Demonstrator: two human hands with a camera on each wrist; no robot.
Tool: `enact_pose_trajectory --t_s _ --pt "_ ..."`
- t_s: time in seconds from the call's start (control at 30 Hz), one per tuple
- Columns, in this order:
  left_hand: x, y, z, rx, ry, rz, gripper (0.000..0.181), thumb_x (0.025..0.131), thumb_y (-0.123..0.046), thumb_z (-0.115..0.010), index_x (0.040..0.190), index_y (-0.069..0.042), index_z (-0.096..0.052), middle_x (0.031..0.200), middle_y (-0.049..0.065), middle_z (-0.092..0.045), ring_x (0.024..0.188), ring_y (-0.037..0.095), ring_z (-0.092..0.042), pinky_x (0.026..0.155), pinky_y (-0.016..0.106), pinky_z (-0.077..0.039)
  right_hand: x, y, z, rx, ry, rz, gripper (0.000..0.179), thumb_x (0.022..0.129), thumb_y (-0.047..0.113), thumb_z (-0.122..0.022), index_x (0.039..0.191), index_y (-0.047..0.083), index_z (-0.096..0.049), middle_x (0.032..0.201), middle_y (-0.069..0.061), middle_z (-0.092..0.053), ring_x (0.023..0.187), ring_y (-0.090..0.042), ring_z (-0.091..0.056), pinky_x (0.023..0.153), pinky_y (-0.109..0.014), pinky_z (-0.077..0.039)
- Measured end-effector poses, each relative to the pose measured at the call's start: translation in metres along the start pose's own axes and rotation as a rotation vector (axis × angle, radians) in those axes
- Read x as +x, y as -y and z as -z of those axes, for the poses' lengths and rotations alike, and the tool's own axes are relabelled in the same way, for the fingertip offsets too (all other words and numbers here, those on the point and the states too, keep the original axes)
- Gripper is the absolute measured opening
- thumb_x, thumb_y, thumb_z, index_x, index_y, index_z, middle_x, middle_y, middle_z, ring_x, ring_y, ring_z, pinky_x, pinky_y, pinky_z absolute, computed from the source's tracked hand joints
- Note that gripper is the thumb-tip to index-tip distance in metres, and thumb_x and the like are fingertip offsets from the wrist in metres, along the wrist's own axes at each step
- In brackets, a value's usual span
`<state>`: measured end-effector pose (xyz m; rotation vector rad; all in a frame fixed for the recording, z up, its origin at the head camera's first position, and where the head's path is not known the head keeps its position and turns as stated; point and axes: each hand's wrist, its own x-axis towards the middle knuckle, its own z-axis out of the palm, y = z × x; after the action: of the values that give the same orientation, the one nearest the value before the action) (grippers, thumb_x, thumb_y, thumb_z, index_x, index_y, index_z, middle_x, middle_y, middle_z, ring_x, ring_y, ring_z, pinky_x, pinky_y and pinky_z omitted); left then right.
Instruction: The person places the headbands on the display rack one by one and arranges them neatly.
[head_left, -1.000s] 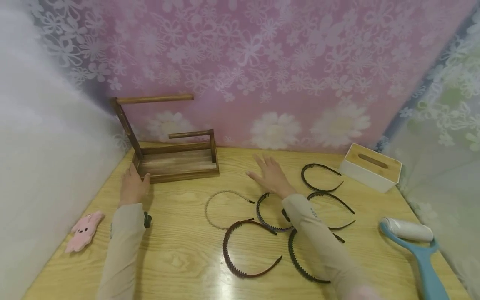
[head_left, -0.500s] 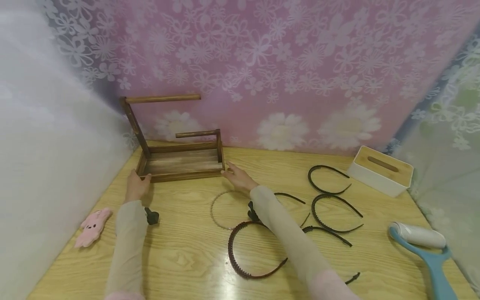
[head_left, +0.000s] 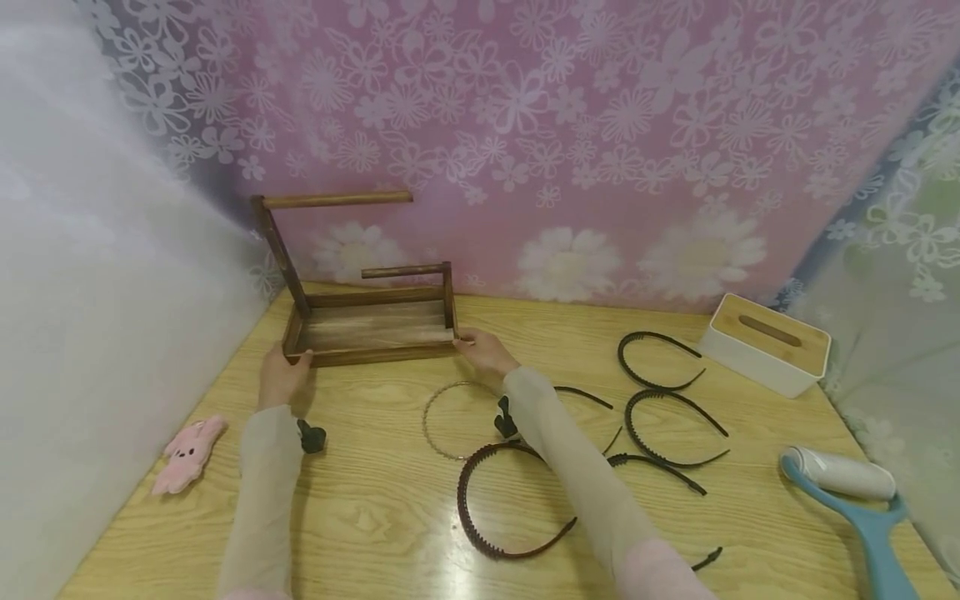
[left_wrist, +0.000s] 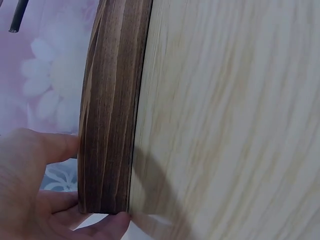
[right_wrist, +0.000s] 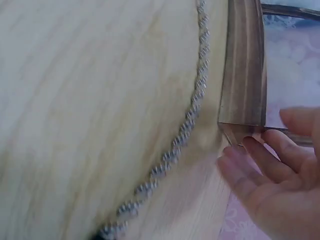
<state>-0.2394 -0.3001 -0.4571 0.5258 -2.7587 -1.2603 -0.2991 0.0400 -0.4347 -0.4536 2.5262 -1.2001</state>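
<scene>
A dark brown wooden rack [head_left: 382,356] with a tray base, two uprights and two bars stands at the back left of the table. My left hand [head_left: 282,377] grips its front left corner, thumb at the rim and fingers round the end, as the left wrist view shows close up. At the front right corner, my right hand [head_left: 486,353] holds the tray end; its fingers [right_wrist: 270,160] lie against the end wall with the thumb near the rim. A beaded headband [right_wrist: 187,122] lies just in front, partly behind the right sleeve in the head view.
Several dark toothed headbands, among them a brown one [head_left: 467,508] and a black one [head_left: 628,425], lie centre and right. A white tissue box [head_left: 757,358] stands back right, a blue-handled lint roller [head_left: 870,525] front right. A pink plush toy [head_left: 187,457] lies left.
My right hand has come left from above the headbands to the rack's right corner and taken hold. The rack has shifted slightly right, with my left hand staying at its left corner.
</scene>
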Motion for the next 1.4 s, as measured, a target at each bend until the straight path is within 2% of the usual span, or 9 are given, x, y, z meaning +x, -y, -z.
enact_pose_trajectory --t_s 0.13,0.23,0.37,0.47,0.67,0.77,0.93,1.23,1.4 --pt "-0.006 -0.005 -0.01 -0.019 0.011 -0.005 0.073 0.101 -0.026 -0.047 0.149 0.016 -0.011 0.153 0.039 -0.019 0.142 0.053 -0.02 0.119 0.057 -0.02 -0.002 -0.009 0.007 0.001 -0.091 -0.023 0.036 0.102 0.02 -0.05 0.129 -0.002 -0.06 0.139 -0.018 -0.056 0.128 -0.034 -0.053 0.107 -0.046 -0.045" --pt "-0.01 -0.009 -0.019 -0.026 0.032 -0.012 0.074 0.101 -0.027 -0.048 0.149 0.015 -0.011 0.153 0.039 -0.019 0.142 0.053 -0.02 0.119 0.058 -0.021 -0.006 -0.018 0.012 0.018 -0.134 -0.086 0.032 0.098 0.021 -0.06 0.121 0.0 -0.063 0.128 -0.017 -0.063 0.118 -0.031 -0.06 0.098 -0.043 -0.051" --pt "-0.012 -0.014 -0.032 -0.033 0.045 -0.041 0.075 0.1 -0.028 -0.05 0.149 0.015 -0.014 0.153 0.039 -0.019 0.143 0.052 -0.019 0.119 0.058 -0.021 -0.013 -0.026 0.023 0.012 -0.153 -0.146 0.04 0.093 0.023 -0.066 0.127 0.002 -0.06 0.118 -0.018 -0.068 0.105 -0.031 -0.067 0.092 -0.043 -0.054" --pt "-0.012 -0.019 -0.041 -0.047 0.059 -0.057 0.076 0.099 -0.03 -0.052 0.15 0.013 -0.015 0.154 0.037 -0.019 0.144 0.051 -0.019 0.119 0.058 -0.021 -0.019 -0.028 0.035 -0.01 -0.145 -0.158 0.046 0.093 0.021 -0.066 0.134 0.002 -0.057 0.116 -0.02 -0.07 0.105 -0.033 -0.067 0.098 -0.047 -0.051" --pt "-0.012 -0.031 -0.055 -0.074 0.079 -0.089 0.075 0.098 -0.031 -0.055 0.15 0.01 -0.02 0.154 0.034 -0.024 0.143 0.049 -0.023 0.118 0.057 -0.024 -0.028 -0.036 0.057 -0.046 -0.14 -0.182 0.048 0.092 0.018 -0.066 0.135 0.0 -0.056 0.109 -0.019 -0.072 0.103 -0.032 -0.069 0.105 -0.048 -0.046" --pt "-0.013 -0.038 -0.063 -0.075 0.083 -0.112 0.073 0.098 -0.031 -0.056 0.149 0.01 -0.023 0.152 0.034 -0.027 0.142 0.048 -0.026 0.117 0.057 -0.026 -0.032 -0.041 0.067 -0.04 -0.134 -0.197 0.048 0.092 0.017 -0.066 0.136 -0.001 -0.055 0.115 -0.022 -0.069 0.101 -0.032 -0.071 0.103 -0.047 -0.049" --pt "-0.016 -0.049 -0.074 -0.084 0.113 -0.154 0.07 0.099 -0.029 -0.056 0.149 0.008 -0.025 0.151 0.033 -0.03 0.138 0.048 -0.032 0.113 0.058 -0.032 -0.042 -0.051 0.084 -0.053 -0.137 -0.25 0.048 0.092 0.017 -0.066 0.135 0.0 -0.055 0.141 -0.026 -0.051 0.099 -0.029 -0.071 0.101 -0.047 -0.05" --pt "-0.018 -0.062 -0.092 -0.103 0.143 -0.22 0.062 0.098 -0.026 -0.059 0.146 0.004 -0.035 0.14 0.031 -0.046 0.124 0.045 -0.051 0.103 0.054 -0.044 -0.063 -0.069 0.109 0.007 -0.124 -0.298 0.05 0.093 0.015 -0.065 0.138 -0.003 -0.051 0.124 -0.027 -0.062 0.101 -0.031 -0.07 0.09 -0.039 -0.057" --pt "-0.021 -0.068 -0.105 -0.149 0.176 -0.233 0.061 0.097 -0.027 -0.06 0.146 0.0 -0.037 0.141 0.028 -0.046 0.124 0.042 -0.052 0.103 0.052 -0.045 -0.079 -0.083 0.123 0.056 -0.104 -0.283 0.052 0.095 0.013 -0.063 0.14 -0.005 -0.046 0.13 -0.03 -0.058 0.105 -0.033 -0.069 0.093 -0.042 -0.056"
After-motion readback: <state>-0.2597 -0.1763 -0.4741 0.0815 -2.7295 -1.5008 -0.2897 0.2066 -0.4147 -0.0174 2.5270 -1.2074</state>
